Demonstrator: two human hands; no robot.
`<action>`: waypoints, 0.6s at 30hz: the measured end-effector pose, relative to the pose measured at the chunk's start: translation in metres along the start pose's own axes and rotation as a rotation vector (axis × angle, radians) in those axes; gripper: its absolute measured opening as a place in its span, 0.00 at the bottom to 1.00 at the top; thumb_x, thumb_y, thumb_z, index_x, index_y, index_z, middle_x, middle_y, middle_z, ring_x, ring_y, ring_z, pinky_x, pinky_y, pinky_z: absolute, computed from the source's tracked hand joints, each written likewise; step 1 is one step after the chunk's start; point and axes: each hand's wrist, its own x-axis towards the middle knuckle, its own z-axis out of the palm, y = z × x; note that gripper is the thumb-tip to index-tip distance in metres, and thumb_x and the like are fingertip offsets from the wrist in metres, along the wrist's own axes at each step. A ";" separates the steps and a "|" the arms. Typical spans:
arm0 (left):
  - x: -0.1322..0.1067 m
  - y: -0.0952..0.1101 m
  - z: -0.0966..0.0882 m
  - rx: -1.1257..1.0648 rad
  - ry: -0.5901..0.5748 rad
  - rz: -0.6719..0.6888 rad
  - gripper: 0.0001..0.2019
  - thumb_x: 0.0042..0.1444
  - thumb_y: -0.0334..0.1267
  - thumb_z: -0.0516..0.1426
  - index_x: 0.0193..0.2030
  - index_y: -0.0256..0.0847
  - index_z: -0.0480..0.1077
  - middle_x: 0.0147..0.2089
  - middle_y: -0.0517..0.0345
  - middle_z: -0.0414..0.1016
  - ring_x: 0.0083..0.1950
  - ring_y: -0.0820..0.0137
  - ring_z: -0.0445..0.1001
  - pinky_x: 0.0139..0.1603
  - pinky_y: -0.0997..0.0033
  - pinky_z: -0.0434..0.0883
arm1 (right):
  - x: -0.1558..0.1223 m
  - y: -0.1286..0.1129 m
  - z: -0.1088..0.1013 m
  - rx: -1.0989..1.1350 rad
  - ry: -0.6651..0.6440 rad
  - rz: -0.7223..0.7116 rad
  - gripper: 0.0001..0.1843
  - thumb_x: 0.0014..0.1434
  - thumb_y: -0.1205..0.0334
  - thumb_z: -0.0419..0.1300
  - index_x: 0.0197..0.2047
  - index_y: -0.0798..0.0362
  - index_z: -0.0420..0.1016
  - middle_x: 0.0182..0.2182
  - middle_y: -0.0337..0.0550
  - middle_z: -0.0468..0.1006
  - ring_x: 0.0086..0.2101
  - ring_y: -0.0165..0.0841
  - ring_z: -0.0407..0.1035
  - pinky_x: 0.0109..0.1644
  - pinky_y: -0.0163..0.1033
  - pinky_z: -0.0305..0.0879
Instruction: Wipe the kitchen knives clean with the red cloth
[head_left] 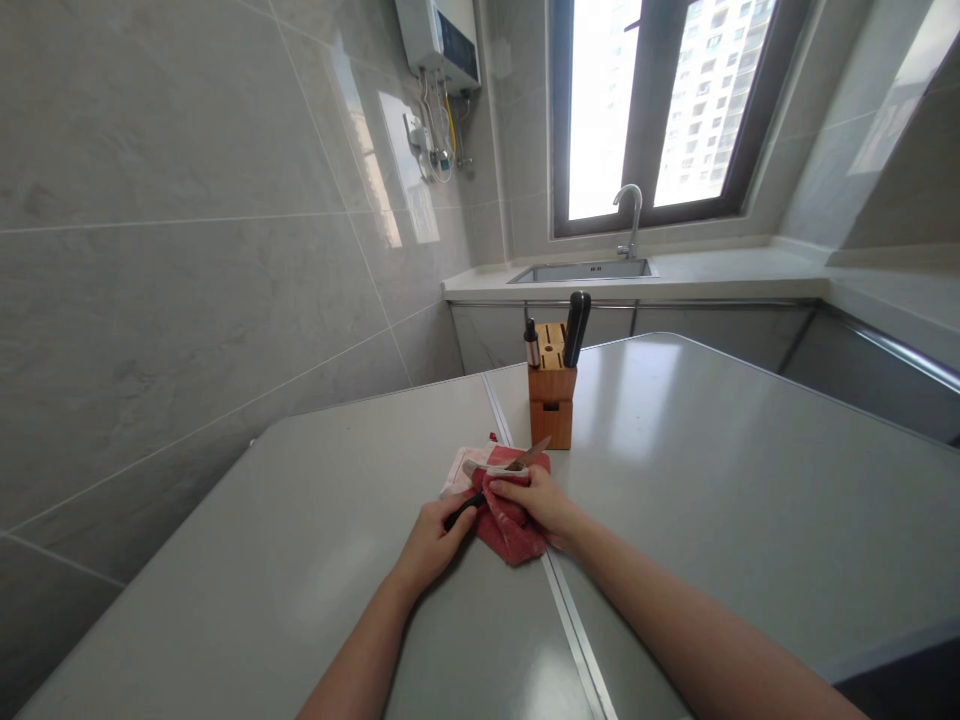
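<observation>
My left hand is closed round the black handle of a knife whose blade points away towards the far right. My right hand grips a red cloth folded over the blade. A second pale cloth or paper lies under them on the grey countertop. Just beyond stands a wooden knife block holding a large black-handled knife and a smaller tool with a dark handle.
A metal seam runs along the countertop under my hands. A sink with a tap sits under the window at the back. The tiled wall is at the left, with a water heater mounted high up.
</observation>
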 end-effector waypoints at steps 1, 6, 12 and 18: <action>0.000 0.001 0.000 0.001 0.002 0.000 0.16 0.61 0.44 0.49 0.37 0.35 0.73 0.31 0.57 0.73 0.32 0.70 0.66 0.34 0.75 0.63 | 0.000 0.000 0.000 0.000 0.000 -0.002 0.17 0.38 0.56 0.71 0.30 0.57 0.76 0.25 0.40 0.78 0.26 0.30 0.71 0.33 0.36 0.66; -0.001 0.005 0.000 0.005 0.015 0.001 0.15 0.61 0.43 0.49 0.39 0.37 0.73 0.33 0.57 0.74 0.33 0.70 0.68 0.36 0.75 0.63 | 0.002 0.002 0.000 0.010 0.004 -0.012 0.17 0.38 0.56 0.71 0.30 0.57 0.76 0.27 0.42 0.79 0.28 0.32 0.72 0.35 0.37 0.66; -0.002 0.007 0.000 0.017 0.058 -0.009 0.15 0.61 0.42 0.49 0.35 0.36 0.73 0.31 0.57 0.72 0.33 0.70 0.67 0.35 0.75 0.62 | 0.000 0.000 0.001 0.008 0.003 -0.021 0.17 0.39 0.55 0.70 0.30 0.57 0.76 0.26 0.40 0.79 0.27 0.31 0.71 0.35 0.36 0.66; -0.003 0.007 0.001 0.008 0.081 -0.014 0.15 0.61 0.42 0.49 0.34 0.36 0.72 0.30 0.58 0.71 0.32 0.71 0.66 0.35 0.75 0.61 | -0.001 -0.003 0.003 0.005 0.023 0.001 0.17 0.39 0.55 0.71 0.29 0.57 0.75 0.23 0.39 0.77 0.26 0.31 0.70 0.34 0.37 0.65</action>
